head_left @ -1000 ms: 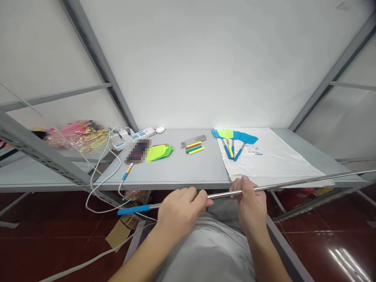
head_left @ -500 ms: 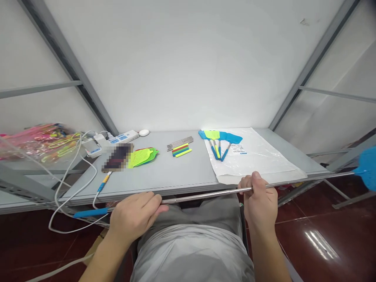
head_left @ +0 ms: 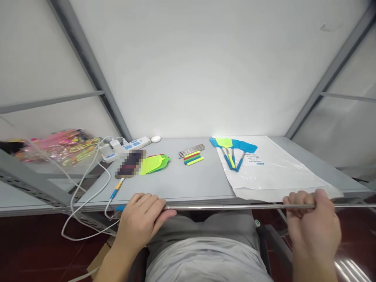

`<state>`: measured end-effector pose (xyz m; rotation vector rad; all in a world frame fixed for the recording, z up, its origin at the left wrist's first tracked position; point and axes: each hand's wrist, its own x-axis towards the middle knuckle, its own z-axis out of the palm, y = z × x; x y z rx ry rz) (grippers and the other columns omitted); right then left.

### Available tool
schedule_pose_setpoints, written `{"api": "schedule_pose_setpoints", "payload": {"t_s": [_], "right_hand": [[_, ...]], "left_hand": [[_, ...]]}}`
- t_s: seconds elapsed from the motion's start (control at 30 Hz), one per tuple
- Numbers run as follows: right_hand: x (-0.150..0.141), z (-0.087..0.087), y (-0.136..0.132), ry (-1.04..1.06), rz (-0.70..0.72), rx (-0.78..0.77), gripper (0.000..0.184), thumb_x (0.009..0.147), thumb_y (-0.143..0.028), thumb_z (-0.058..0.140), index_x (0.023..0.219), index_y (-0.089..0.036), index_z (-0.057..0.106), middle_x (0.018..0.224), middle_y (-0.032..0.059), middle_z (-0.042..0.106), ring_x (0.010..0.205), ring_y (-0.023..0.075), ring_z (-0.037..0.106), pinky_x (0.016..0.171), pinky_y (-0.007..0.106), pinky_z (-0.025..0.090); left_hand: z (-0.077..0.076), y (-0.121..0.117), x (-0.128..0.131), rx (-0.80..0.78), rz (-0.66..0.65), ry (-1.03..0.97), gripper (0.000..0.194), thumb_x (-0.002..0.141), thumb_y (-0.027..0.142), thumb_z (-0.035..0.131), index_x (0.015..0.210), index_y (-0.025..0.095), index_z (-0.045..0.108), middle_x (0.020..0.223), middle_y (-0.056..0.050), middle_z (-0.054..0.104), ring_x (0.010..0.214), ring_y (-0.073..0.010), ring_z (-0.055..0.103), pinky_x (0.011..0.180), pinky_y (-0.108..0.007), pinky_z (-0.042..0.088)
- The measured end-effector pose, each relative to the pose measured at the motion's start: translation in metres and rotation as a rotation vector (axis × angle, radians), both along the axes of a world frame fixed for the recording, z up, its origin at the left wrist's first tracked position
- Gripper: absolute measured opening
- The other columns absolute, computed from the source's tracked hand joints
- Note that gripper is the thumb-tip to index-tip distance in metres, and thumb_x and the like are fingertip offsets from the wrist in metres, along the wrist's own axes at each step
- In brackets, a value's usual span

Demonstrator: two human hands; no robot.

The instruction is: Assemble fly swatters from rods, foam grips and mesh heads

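Observation:
An extended telescopic fly swatter [head_left: 229, 207] lies level across my lap along the front edge of the table. My left hand [head_left: 142, 219] is wrapped round its steel shaft beside the blue handle, and a bit of that handle shows left of the hand. Far to the right, my right hand [head_left: 314, 225] grips the same shaft with the thumb on top. The swatter's head is outside the picture. Beyond the hands, several blue and yellow-green fly swatters [head_left: 233, 149], collapsed short, lie fanned on a white plastic bag [head_left: 273, 174].
On the grey table [head_left: 173, 188] are steel rods [head_left: 192, 149], coloured handle sleeves [head_left: 193, 158] and loose swatter heads [head_left: 152, 163]. A blurred-out phone [head_left: 131, 163] and a power strip [head_left: 136, 144] with white cables [head_left: 85, 207] are at left. Bagged colourful items [head_left: 58, 145] lie farther left.
My right hand has moved right along the shaft, away from my left hand. The swatter has gone from slanted to level, and its blue head has left the view. The camera view has shifted.

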<state>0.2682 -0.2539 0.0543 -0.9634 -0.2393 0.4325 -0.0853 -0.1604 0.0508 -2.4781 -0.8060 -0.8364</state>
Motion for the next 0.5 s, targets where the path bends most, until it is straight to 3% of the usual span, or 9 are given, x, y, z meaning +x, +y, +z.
{"api": "schedule_pose_setpoints", "payload": {"t_s": [0.1,0.2,0.27,0.37,0.43,0.5], "right_hand": [[-0.002,-0.005,0.005,0.032,-0.010,-0.022,0.046,0.090,-0.029,0.053,0.054,-0.021,0.024,0.047,-0.0067,0.022,0.047,0.0107,0.024,0.051,0.027,0.033],[-0.026,-0.016,0.012,0.010,0.019,0.012,0.046,0.090,-0.029,0.054,0.054,-0.021,0.026,0.048,-0.0069,0.024,0.048,0.0108,0.026,0.051,0.028,0.034],[-0.051,-0.030,0.016,-0.086,0.153,0.017,0.045,0.088,-0.029,0.060,0.053,-0.021,0.032,0.050,-0.0061,0.030,0.050,0.0110,0.032,0.053,0.028,0.035],[-0.085,-0.053,0.020,-0.220,0.496,-0.090,0.044,0.089,-0.036,0.062,0.053,-0.020,0.041,0.052,-0.0035,0.040,0.052,0.0122,0.039,0.051,0.029,0.034],[-0.095,-0.061,0.021,-0.229,0.549,-0.081,0.046,0.093,-0.039,0.056,0.053,-0.021,0.041,0.052,-0.0036,0.038,0.052,0.0122,0.038,0.052,0.029,0.034],[-0.089,-0.059,0.022,-0.210,0.471,-0.035,0.047,0.093,-0.038,0.056,0.053,-0.021,0.039,0.052,-0.0042,0.036,0.052,0.0120,0.037,0.052,0.029,0.034]], "left_hand": [[-0.010,0.004,-0.011,-0.012,0.031,-0.062,0.033,0.097,0.042,0.051,0.074,0.018,0.056,0.060,0.001,0.053,0.056,-0.0151,0.047,0.062,-0.030,0.033],[-0.018,0.001,-0.005,-0.004,0.061,-0.116,0.040,0.098,0.048,0.046,0.072,0.018,0.055,0.058,0.001,0.053,0.054,-0.0146,0.046,0.059,-0.030,0.031],[-0.019,-0.004,0.008,-0.020,0.057,-0.127,0.043,0.098,0.050,0.044,0.071,0.018,0.055,0.058,0.001,0.053,0.055,-0.0150,0.047,0.059,-0.030,0.031],[-0.018,-0.013,0.030,-0.064,0.030,-0.102,0.041,0.097,0.049,0.046,0.071,0.018,0.056,0.058,0.001,0.053,0.056,-0.0151,0.047,0.059,-0.030,0.030],[-0.016,-0.017,0.038,-0.093,0.020,-0.055,0.040,0.097,0.047,0.049,0.071,0.019,0.056,0.059,0.001,0.053,0.057,-0.0151,0.047,0.059,-0.030,0.030],[-0.016,-0.016,0.037,-0.123,0.021,-0.009,0.038,0.097,0.047,0.049,0.072,0.019,0.058,0.061,0.001,0.055,0.058,-0.0153,0.049,0.059,-0.030,0.031]]}}
